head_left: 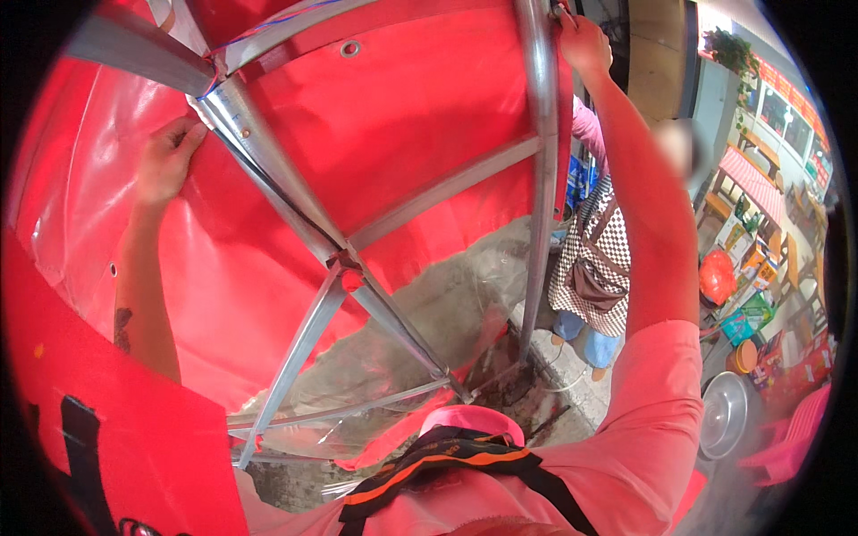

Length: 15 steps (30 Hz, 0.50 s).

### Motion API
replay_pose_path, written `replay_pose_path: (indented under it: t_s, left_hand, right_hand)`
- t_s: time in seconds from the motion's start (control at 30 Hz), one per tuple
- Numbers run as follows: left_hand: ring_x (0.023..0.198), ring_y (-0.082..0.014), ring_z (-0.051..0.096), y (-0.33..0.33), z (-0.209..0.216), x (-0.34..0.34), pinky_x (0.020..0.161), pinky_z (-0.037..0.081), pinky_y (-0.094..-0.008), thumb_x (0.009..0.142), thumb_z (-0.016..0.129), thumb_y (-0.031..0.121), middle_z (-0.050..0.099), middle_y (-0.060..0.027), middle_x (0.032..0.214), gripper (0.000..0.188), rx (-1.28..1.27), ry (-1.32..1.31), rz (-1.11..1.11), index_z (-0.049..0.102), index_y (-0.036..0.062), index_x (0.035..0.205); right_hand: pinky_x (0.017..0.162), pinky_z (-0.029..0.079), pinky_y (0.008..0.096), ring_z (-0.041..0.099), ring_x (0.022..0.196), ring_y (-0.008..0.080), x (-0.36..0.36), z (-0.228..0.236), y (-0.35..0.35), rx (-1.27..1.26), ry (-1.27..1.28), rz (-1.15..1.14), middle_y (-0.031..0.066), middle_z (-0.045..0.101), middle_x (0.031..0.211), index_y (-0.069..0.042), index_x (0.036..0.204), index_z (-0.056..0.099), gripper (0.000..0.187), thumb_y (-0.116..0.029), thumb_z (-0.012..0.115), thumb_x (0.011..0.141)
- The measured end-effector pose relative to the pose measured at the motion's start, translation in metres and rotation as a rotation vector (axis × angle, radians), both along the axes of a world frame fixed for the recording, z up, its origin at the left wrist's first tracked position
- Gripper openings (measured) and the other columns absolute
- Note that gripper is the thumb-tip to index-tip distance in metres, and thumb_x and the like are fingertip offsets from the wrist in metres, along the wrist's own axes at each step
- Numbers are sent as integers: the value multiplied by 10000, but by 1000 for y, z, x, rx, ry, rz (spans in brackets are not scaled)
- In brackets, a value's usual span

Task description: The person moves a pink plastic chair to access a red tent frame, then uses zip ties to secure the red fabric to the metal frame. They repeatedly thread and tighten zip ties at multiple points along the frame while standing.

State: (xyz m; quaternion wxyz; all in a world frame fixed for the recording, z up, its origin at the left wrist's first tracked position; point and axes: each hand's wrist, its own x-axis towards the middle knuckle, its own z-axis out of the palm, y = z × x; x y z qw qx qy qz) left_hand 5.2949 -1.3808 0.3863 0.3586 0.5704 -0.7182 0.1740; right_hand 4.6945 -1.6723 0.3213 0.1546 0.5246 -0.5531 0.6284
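Note:
Both my arms reach up to a metal frame backed by a red tarpaulin [429, 98] with eyelets. On the left, my left hand [168, 159] is closed against the tarpaulin, its thumb near a slanting metal tube [277, 170]. What its fingers hold, if anything, is hidden. A dark cable runs along that tube, and thin red and blue wires show at the joint above. My right hand [585, 46] is raised at the top right beside an upright metal pole [542, 152]. Its fingers are closed around something small at the pole's edge that I cannot make out.
Crossbars and braces [299, 357] meet at a joint in front of me. A person in a checked apron [599, 255] stands just beyond the pole. To the right are a metal basin [726, 415], pink stacked stools [795, 429], boxes, and tables with benches.

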Motion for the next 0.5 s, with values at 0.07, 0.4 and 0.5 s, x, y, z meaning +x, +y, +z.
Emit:
replay_pose_path:
  t_s: [0.07, 0.4, 0.5]
  left_hand:
    - [842, -147, 638, -7, -1, 3, 799, 505, -324, 1027, 618, 284, 706, -94, 887, 313, -28, -14, 42, 711, -11, 1074]
    - [876, -271, 691, 25, -12, -56, 834, 530, -367, 988, 620, 200, 729, -163, 937, 260, -192, -15, 130, 708, -25, 1086]
    - [940, -324, 683, 45, -25, -102, 847, 539, -395, 919, 637, 79, 710, -155, 993, 178, -469, -157, 172, 717, -1, 1056]
  right_hand:
    - [887, 540, 517, 702, 1059, 412, 4, 7, -2, 35, -86, -18, 177, 750, 1086, -179, 1110, 765, 474, -547, 500, 972]
    - [896, 523, 532, 672, 1067, 458, 37, -1, 16, -86, -154, 71, 205, 731, 1096, -124, 1067, 736, 472, -514, 485, 978]
    - [878, 519, 532, 670, 1055, 465, 31, -1, 17, -90, -124, 124, 214, 726, 1087, -105, 1065, 729, 466, -500, 495, 981]
